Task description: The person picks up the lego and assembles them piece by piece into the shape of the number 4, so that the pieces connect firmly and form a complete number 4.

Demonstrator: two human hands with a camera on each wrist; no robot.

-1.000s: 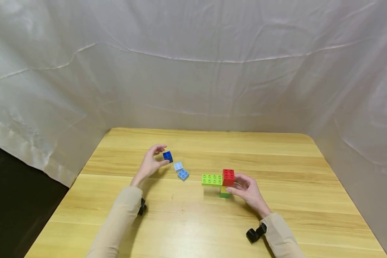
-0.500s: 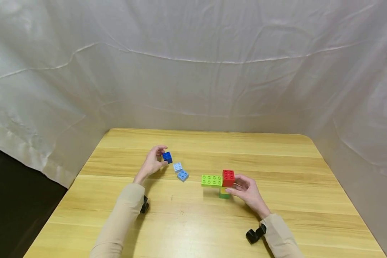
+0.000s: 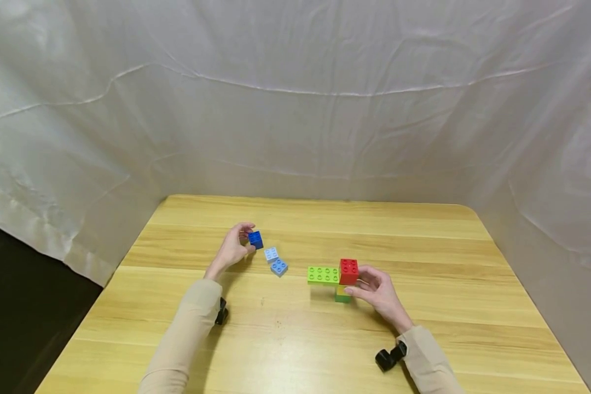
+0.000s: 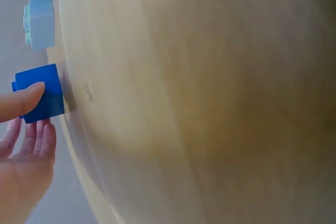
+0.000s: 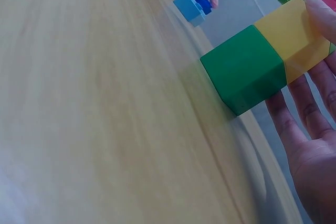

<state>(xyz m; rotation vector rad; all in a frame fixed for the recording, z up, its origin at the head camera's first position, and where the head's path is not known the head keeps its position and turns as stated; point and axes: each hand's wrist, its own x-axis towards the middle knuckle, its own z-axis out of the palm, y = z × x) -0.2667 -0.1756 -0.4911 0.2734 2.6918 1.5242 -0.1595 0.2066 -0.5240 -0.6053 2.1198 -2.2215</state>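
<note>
My left hand (image 3: 233, 249) has its thumb on one face of a dark blue brick (image 4: 44, 98) and its fingers behind, pinching it at the table surface. To its right lie a pale blue brick (image 3: 271, 254) and a mid-blue brick (image 3: 279, 267). My right hand (image 3: 378, 293) grips an upright stack, its thumb against the yellow brick (image 5: 294, 40). A green brick (image 5: 244, 69) forms the stack's base on the table. Above the yellow one, a long lime-green brick (image 3: 322, 276) sticks out to the left, with a red brick (image 3: 348, 271) on top.
The wooden table (image 3: 276, 350) has a rounded far edge. Pale cloth (image 3: 325, 137) hangs behind it and along both sides. A black wrist camera (image 3: 390, 357) sits on the right wrist, and another (image 3: 221, 312) on the left.
My left fingers have closed in on the dark blue brick, with the hand shifting slightly. The right hand and its stack have kept their place.
</note>
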